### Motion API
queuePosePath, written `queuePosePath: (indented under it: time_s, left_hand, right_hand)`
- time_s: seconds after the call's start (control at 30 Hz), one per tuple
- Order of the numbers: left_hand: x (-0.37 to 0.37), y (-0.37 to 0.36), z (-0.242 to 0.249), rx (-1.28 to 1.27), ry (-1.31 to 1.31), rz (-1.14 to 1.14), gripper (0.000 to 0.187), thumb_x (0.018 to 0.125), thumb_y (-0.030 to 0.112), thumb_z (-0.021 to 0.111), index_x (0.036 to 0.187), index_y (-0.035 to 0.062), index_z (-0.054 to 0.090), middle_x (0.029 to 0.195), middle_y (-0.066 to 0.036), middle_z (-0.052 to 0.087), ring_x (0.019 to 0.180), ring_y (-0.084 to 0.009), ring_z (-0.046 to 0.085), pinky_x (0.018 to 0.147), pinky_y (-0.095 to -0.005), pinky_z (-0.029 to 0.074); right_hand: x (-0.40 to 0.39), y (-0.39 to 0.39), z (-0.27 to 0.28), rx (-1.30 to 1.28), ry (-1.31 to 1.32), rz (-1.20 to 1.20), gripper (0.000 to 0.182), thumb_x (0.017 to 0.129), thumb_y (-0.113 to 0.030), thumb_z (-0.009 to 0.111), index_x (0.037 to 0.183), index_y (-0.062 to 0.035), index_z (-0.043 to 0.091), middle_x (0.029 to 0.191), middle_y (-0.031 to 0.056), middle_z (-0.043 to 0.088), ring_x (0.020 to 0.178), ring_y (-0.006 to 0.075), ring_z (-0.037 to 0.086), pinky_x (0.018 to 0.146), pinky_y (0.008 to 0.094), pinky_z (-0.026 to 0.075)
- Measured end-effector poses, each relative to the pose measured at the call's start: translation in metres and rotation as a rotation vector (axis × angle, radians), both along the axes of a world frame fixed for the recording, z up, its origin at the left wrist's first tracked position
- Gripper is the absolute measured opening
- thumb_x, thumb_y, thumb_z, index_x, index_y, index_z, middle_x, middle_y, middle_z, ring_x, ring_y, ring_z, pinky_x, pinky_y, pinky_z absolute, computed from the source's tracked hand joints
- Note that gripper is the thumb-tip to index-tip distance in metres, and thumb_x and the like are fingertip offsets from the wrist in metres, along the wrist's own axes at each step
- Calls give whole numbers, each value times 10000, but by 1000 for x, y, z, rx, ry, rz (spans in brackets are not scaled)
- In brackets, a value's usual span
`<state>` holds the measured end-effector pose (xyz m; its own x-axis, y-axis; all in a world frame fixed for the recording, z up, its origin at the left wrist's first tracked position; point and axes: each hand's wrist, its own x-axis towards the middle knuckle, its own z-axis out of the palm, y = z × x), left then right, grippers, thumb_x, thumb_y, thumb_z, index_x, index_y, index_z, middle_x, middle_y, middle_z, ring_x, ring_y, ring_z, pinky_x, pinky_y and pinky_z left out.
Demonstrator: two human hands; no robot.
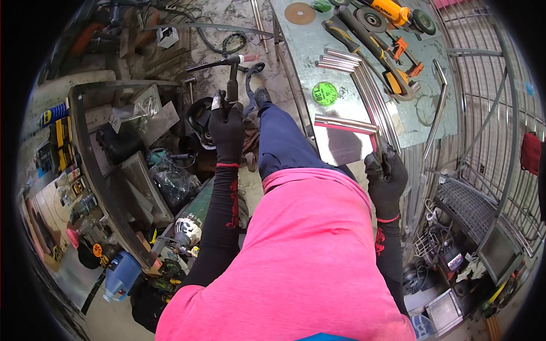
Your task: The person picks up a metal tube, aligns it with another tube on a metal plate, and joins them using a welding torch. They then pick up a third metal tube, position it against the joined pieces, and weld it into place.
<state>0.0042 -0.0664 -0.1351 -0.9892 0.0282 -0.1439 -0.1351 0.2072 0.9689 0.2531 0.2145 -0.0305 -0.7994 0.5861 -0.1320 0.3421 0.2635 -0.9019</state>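
Observation:
My left hand (226, 128), in a black glove, is closed on the handle of a welding torch (232, 82), which points up and has a pinkish nozzle. My right hand (387, 173), also gloved in black, is at the table's near edge with its fingers bent together; what it pinches, if anything, is too small to tell. Just beyond it, a thin metal tube (346, 123) lies across a white sheet with a reddish edge. Several long shiny tubes (375, 102) run diagonally over the metal table (298, 54). A round green label (325, 94) lies beside them.
On the table's far side are a yellow grinder (391, 9), orange-tipped clamps (400, 48) and a brown disc (300, 13). A metal-framed bench (108, 204) with tools stands left, near a green gas cylinder (196, 213). Wire racks (463, 199) stand right. Cables cross the floor ahead.

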Motion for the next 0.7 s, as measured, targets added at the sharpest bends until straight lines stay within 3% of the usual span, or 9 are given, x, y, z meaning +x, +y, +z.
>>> queuePosePath:
  time_s: [0.17,0.23,0.3,0.37,0.43,0.47,0.53,0.63,0.7]
  left_hand:
    - [6,-4,0,-18,-13,31,379,1018,112,715,1369,-19,655,1040,-36,730,859,-92,630,730,-273,513]
    - [3,-12,-4,-169,7,-34,301,1015,137,723,1272,-14,684,976,-43,725,818,-102,631,707,-276,505]
    - [4,-13,6,-157,-16,-43,273,1015,146,721,1236,-11,686,959,-43,720,807,-104,632,696,-280,502]
    - [3,-16,24,-151,-38,-50,248,1016,155,720,1200,-8,689,941,-44,715,796,-106,632,686,-284,499]
    - [-1,-22,41,-195,-195,-160,402,1014,105,703,1384,-32,629,1022,-79,753,872,-123,652,799,-316,531]
    - [0,-24,49,-211,-193,-163,402,1014,105,703,1384,-32,629,1022,-79,753,872,-123,652,799,-316,531]
    - [3,-15,75,-44,-260,-194,565,1024,87,680,1558,-5,518,1085,-44,728,906,-98,626,805,-274,521]
    - [4,-2,93,27,-195,-234,434,1021,167,710,1418,5,641,1007,-16,718,838,-80,631,718,-260,520]
    - [-5,-5,97,-61,-305,-329,474,1020,154,704,1463,6,617,1008,1,705,839,-68,618,722,-246,512]
  right_hand:
    - [-5,-3,-3,-60,12,-10,394,983,-53,731,1352,74,673,1134,163,728,938,202,717,819,327,577]
    - [-21,-6,-7,89,-83,-16,398,976,-58,747,1350,57,681,1078,141,712,905,206,711,769,347,570]
    - [-35,-3,-26,114,-133,15,365,961,-94,767,1304,18,709,1015,130,690,855,255,709,717,387,559]
    - [-47,-5,-50,412,-99,77,311,963,-156,767,1243,-26,732,1001,144,682,829,316,707,698,417,562]
    - [-60,-9,-57,482,-214,99,300,959,-234,753,1206,-64,746,1013,163,686,852,361,692,731,461,555]
    - [-66,-12,-61,594,-212,139,303,954,-250,745,1200,-73,749,1008,157,689,880,356,690,750,474,540]
    - [-75,-17,-69,754,-213,161,307,943,-306,713,1168,-102,760,1000,136,696,959,350,678,823,502,493]
    - [-86,-23,-72,760,-333,156,308,929,-316,735,1158,-113,773,1070,172,704,997,380,676,898,505,504]
    - [-93,-27,-74,829,-308,139,297,942,-324,705,1151,-124,770,1073,150,707,991,361,668,904,502,491]
